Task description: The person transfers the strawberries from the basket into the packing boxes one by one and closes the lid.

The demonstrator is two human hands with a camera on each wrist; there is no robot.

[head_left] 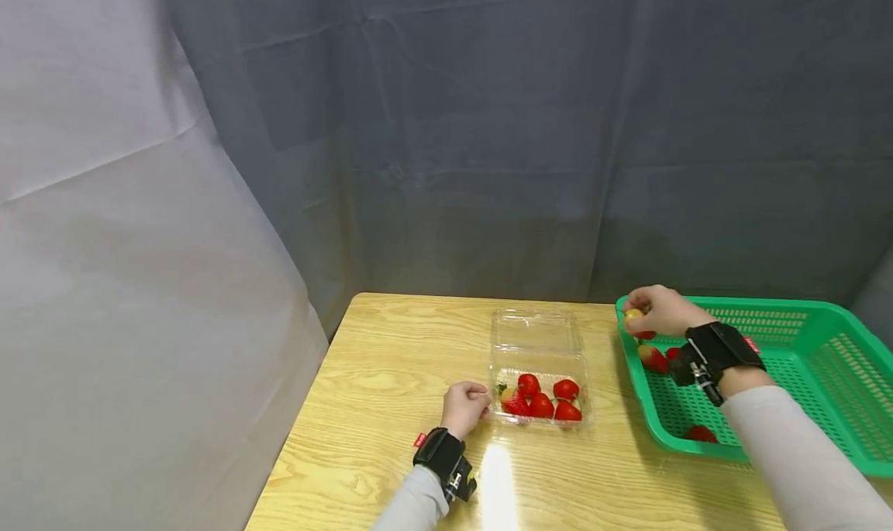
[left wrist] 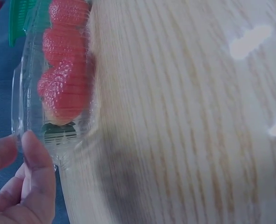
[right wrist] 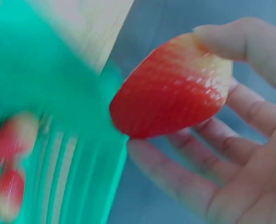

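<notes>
A wooden table [head_left: 377, 376] stands before a grey cloth backdrop [head_left: 488, 128] (creased).

On the table [head_left: 391, 376] we find the clamshell box [head_left: 540, 395] near the middle with its lid lying open behind it and several strawberries [head_left: 544, 399] inside, and our left hand [head_left: 466, 408] rests just left of it, touching its near left corner. To the right sits the basket [head_left: 802, 322] with a few loose strawberries [head_left: 701, 433] in it, and our right hand [head_left: 663, 312] is above its far left corner, a strawberry [right wrist: 170, 95] between the fingers [right wrist: 240, 39].
</notes>
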